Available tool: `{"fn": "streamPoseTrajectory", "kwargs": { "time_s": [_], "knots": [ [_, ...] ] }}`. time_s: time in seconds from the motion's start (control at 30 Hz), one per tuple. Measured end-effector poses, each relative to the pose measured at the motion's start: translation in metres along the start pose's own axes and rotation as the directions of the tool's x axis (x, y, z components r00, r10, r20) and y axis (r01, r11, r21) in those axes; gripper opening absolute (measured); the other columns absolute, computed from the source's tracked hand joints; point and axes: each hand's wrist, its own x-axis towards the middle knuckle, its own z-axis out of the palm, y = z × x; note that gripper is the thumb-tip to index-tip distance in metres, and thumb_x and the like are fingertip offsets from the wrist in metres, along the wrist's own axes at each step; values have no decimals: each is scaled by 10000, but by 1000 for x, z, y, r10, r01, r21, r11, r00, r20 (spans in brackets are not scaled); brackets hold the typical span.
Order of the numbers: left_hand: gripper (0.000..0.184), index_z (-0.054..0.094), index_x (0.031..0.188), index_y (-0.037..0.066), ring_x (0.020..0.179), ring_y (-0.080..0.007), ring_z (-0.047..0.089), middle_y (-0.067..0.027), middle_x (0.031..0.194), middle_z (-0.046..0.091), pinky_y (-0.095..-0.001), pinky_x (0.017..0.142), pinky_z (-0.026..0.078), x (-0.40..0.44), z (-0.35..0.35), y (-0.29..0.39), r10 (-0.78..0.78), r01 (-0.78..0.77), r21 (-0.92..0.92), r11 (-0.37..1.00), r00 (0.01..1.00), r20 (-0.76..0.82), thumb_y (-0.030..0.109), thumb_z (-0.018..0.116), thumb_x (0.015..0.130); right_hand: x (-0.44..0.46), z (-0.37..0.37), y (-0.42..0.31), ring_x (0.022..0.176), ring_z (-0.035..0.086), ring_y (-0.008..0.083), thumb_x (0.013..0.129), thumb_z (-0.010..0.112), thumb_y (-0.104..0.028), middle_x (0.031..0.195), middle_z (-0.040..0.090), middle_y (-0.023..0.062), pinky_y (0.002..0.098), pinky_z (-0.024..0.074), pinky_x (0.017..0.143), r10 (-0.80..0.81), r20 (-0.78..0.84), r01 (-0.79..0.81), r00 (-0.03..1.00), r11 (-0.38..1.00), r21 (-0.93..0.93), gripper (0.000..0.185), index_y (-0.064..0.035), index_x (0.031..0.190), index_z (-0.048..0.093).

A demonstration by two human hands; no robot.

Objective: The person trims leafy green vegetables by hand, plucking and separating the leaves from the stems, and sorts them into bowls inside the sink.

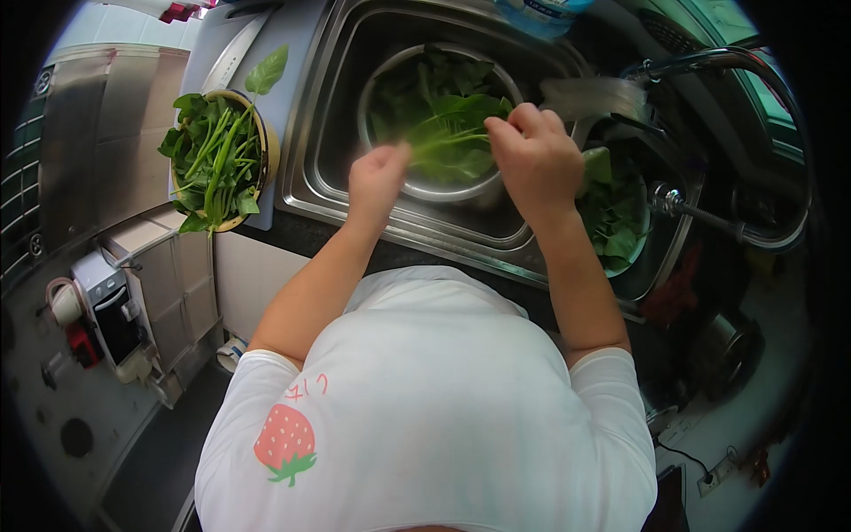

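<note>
My right hand (539, 161) is closed in a pinch on the stem end of a leafy green (448, 133), over the sink. My left hand (377, 177) is also closed, with its fingertips at the other end of that green, which is smeared by motion. Under both hands, a round metal basin (368, 102) stands in the sink and holds more loose leaves. To the left, a bowl (269, 160) is heaped with leafy greens (217, 164), their long stems lying on top. At the right, a second bowl (640, 226) of green leaves (612, 213) sits partly behind my right forearm.
A knife (235, 55) and a single leaf (267, 71) lie on the cutting board (297, 66) beside the sink (310, 160). The faucet (753, 58) arches in from the right. A blue-tinted plastic container (542, 16) stands at the back edge.
</note>
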Motion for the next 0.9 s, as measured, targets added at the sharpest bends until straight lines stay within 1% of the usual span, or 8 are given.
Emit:
{"fn": "streamPoseTrajectory", "kwargs": {
  "time_s": [0.27,0.37,0.43,0.47,0.53,0.63,0.73,0.9],
  "knots": [
    [226,595,728,61,422,-21,330,59,526,423,-184,376,206,-2,2,1,18,-17,-15,1000,999,48,243,613,861,-16,37,5,594,491,166,597,612,-70,662,489,-16,252,404,458,-148,80,137,986,983,124,98,-118,559,535],
    [225,563,725,82,387,-24,296,56,503,409,-190,354,184,-6,3,7,-68,71,-37,997,995,78,252,602,868,-24,40,3,572,505,151,692,607,-92,692,536,-18,261,390,448,213,234,-306,949,810,501,77,-102,631,561],
    [229,536,724,97,371,-24,274,56,489,397,-192,344,170,-7,-1,8,-204,217,-116,969,972,113,263,596,871,-29,53,30,586,534,148,759,584,-138,729,571,0,273,396,452,520,561,-687,645,73,723,78,-88,701,567],
    [232,522,723,105,362,-24,263,56,483,391,-193,339,163,-7,-4,8,-270,288,-154,945,954,132,268,592,872,-33,56,47,593,548,147,792,573,-161,747,588,10,280,399,454,501,745,-677,439,-360,642,97,-82,736,570],
    [237,505,719,114,362,-24,260,58,478,383,-192,339,160,-5,-11,5,-323,347,-187,919,935,148,273,587,875,-30,37,72,603,560,141,851,533,-204,728,583,30,277,413,469,513,740,-351,434,-661,663,137,-69,841,552],
    [231,505,725,118,362,-23,259,58,477,382,-191,339,161,-6,-15,3,-324,345,-169,923,936,137,275,584,876,-12,-3,75,608,581,170,876,511,-203,785,632,59,250,427,507,658,637,-419,402,-486,767,150,-65,934,528],
    [224,533,725,107,374,-20,266,63,488,379,-190,348,167,-6,-8,7,-210,223,-101,970,970,123,263,585,878,3,-21,64,638,606,167,878,539,-253,816,653,67,265,431,513,520,204,-514,829,566,644,188,-74,931,557],
    [221,566,719,75,419,-8,287,83,529,381,-178,378,185,-4,-2,1,60,-51,-52,997,978,200,230,597,873,9,13,31,727,607,225,773,622,-271,800,639,23,334,478,634,-158,533,-114,831,891,441,173,-132,865,670]
  ]
}}
